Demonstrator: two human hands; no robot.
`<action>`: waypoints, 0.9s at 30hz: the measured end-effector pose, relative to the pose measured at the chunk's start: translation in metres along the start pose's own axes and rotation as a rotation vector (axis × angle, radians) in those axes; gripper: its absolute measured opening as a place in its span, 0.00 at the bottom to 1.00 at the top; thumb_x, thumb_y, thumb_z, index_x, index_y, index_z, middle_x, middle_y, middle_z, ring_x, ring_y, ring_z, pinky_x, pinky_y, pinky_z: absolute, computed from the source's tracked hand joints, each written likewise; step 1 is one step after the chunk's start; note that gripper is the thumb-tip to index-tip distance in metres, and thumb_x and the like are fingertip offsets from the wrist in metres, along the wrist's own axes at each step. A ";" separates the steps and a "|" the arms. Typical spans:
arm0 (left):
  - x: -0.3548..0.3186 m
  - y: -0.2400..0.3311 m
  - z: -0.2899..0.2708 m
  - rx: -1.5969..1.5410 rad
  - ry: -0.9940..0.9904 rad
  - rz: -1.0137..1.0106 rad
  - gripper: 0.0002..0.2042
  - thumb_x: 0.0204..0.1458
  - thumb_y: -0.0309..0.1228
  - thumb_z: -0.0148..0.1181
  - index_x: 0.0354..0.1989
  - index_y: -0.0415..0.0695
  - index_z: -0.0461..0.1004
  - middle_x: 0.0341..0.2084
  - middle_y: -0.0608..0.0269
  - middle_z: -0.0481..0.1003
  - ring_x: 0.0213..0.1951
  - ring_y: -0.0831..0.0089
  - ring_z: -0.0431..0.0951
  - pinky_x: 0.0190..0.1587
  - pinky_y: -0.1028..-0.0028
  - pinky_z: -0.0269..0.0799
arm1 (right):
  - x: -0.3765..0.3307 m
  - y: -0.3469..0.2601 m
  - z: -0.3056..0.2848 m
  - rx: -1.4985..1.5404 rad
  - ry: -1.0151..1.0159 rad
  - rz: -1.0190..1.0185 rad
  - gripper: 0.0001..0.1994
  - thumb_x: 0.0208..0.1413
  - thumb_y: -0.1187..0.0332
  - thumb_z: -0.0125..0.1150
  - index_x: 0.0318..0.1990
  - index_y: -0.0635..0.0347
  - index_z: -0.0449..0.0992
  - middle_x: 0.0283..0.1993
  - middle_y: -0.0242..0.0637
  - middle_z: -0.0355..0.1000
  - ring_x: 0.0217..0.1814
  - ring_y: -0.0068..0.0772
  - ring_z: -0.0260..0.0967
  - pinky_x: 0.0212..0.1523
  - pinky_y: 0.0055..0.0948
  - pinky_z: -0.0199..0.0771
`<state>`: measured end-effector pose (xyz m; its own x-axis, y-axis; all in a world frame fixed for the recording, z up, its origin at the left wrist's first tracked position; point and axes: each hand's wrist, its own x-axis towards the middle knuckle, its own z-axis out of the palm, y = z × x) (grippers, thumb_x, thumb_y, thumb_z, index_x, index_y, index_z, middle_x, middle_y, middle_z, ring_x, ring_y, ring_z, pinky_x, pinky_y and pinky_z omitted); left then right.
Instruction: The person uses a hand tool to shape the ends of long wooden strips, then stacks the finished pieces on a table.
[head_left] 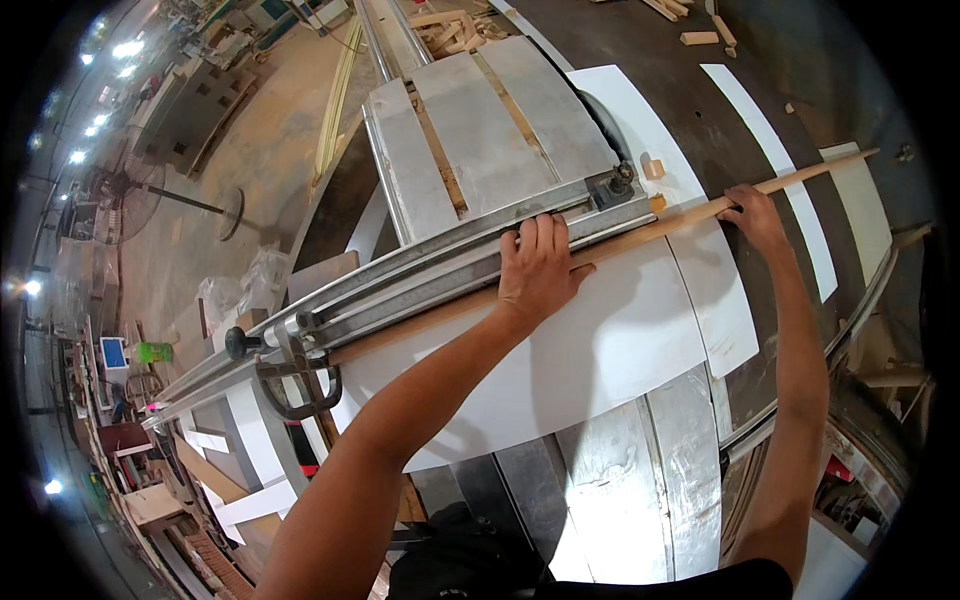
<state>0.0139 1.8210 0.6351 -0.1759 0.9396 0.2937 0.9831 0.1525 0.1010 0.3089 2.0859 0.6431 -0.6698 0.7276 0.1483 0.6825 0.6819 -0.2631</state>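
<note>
White flat panel [500, 405], lower centre. Left hand [535, 265] mid-frame: fingers hooked over silver metal fence [440, 275], thumb clamping long brown wooden strip [660, 230] alongside. Right hand [755, 215], right of centre, gripping strip. Grey slotted metal table [475, 145], upper centre. Progress: strip lined up, looks whole; no cut visible.

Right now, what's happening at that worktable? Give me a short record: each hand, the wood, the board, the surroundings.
Left hand: fingers over the metal rail, thumb close to the wooden strip
Right hand: holding the wooden strip towards its right end
Wooden strip: long, slanting alongside the metal rail
White board: flat, partly beneath the wooden strip
Background: standing fan on the left
</note>
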 end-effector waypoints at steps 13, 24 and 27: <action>0.002 0.003 0.000 -0.003 0.026 -0.006 0.40 0.38 0.57 0.67 0.51 0.34 0.69 0.39 0.60 0.68 0.44 0.66 0.66 0.47 0.64 0.58 | 0.000 -0.001 -0.005 0.014 -0.027 -0.012 0.18 0.41 0.70 0.70 0.41 0.69 0.77 0.40 0.47 0.75 0.44 0.48 0.72 0.46 0.39 0.71; 0.002 0.000 0.004 -0.033 -0.013 -0.026 0.40 0.39 0.57 0.66 0.52 0.34 0.69 0.40 0.58 0.68 0.45 0.65 0.67 0.48 0.64 0.59 | 0.007 0.018 -0.011 0.070 -0.118 -0.037 0.19 0.42 0.75 0.68 0.45 0.71 0.76 0.43 0.49 0.74 0.47 0.48 0.72 0.49 0.38 0.71; 0.001 0.001 0.009 -0.031 0.032 -0.011 0.40 0.39 0.57 0.66 0.52 0.35 0.68 0.42 0.57 0.68 0.46 0.64 0.67 0.49 0.63 0.59 | 0.006 0.048 -0.011 0.052 -0.101 -0.022 0.20 0.42 0.77 0.67 0.47 0.72 0.75 0.46 0.50 0.74 0.49 0.47 0.72 0.48 0.37 0.72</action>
<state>0.0150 1.8252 0.6267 -0.1887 0.9275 0.3226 0.9792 0.1526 0.1340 0.3409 2.1242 0.6417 -0.7125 0.6993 0.0581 0.6530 0.6911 -0.3099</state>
